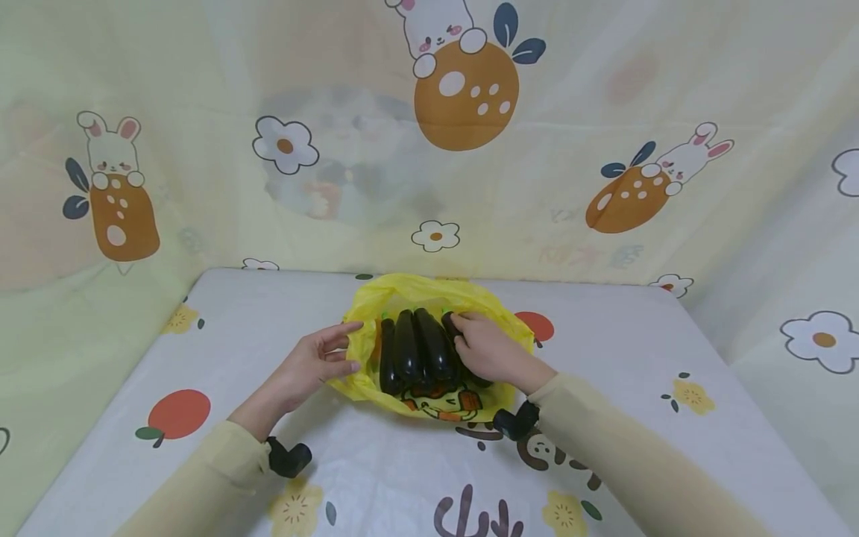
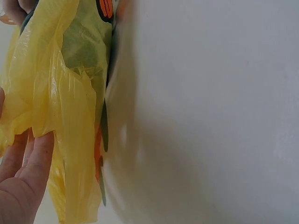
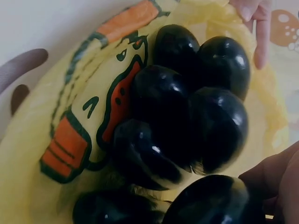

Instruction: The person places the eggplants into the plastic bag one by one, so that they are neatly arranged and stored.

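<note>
Several glossy dark eggplants [image 1: 406,350] lie side by side in a yellow plastic bag [image 1: 436,287], whose mouth is spread wide. My right hand [image 1: 493,350] reaches over the bag's right rim and grips the rightmost eggplant [image 3: 212,200] near its green stem end. At the left rim, my left hand [image 1: 322,365] touches the bag with fingers spread apart. Yellow film overlaps its fingertips [image 2: 39,149] in the left wrist view. The rounded ends of the eggplants face the right wrist camera, beside a printed cartoon on the bag.
The bag sits on a table [image 1: 376,477] covered by a pale cloth with printed fruit and flowers. Behind it hangs a pale curtain [image 1: 349,60] with rabbit prints. Black wrist devices [image 1: 290,456] are worn below both hands.
</note>
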Demonstrator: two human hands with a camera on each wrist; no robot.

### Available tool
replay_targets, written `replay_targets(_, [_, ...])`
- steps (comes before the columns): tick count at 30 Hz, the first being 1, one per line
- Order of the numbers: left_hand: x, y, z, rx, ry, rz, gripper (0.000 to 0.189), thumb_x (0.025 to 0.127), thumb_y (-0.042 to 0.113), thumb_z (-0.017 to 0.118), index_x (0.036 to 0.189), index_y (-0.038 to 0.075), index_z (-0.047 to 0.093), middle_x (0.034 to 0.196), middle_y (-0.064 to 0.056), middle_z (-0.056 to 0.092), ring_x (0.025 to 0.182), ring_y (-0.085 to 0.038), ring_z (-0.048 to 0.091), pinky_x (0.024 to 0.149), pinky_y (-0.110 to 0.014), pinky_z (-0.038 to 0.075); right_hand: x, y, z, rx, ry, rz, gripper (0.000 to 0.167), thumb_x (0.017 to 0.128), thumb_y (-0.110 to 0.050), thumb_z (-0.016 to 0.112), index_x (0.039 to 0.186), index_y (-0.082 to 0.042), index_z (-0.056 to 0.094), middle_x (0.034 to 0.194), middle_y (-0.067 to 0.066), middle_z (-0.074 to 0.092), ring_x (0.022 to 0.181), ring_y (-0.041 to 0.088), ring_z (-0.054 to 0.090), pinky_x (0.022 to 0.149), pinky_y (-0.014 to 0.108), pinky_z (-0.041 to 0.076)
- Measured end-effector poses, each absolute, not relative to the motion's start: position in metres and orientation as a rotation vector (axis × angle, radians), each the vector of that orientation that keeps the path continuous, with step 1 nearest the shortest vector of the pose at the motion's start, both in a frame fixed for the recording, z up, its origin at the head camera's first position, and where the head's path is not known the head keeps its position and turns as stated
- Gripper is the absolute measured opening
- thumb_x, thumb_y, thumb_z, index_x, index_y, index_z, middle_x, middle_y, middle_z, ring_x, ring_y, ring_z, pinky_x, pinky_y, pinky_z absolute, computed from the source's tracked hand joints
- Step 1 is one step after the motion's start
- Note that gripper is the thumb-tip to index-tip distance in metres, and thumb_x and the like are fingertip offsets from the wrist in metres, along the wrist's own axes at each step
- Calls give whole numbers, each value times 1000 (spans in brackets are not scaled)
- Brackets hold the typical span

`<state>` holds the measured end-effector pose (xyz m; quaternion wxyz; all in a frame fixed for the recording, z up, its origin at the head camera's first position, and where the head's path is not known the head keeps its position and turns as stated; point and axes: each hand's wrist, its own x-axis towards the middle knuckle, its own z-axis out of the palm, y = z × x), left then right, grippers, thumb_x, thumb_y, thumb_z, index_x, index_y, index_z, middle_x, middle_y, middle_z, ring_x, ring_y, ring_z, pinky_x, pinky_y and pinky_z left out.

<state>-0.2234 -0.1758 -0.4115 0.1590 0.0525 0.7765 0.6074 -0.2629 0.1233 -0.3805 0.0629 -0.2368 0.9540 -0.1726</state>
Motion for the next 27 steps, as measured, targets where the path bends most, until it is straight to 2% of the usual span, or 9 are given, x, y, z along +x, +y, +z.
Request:
replay_targets(9, [-224,-177,-413,142,2230,1725,68,95,8,72,156,15,44,160,-25,36,144,-45,44,111,-47,50,-273,112,-385,-734,2880,-503,46,106,-5,45,145,18,42,147,35,50,138,46,50,115,53,44])
replay_targets(27, [-224,-177,-413,171,2223,1736,68,95,9,71,157,15,43,163,-26,31,146,-47,39,114,-52,46,-276,114,-391,-691,2859,-526,49,108,-11,46,149,16,39,152,32,46,142,44,46,119,54,39])
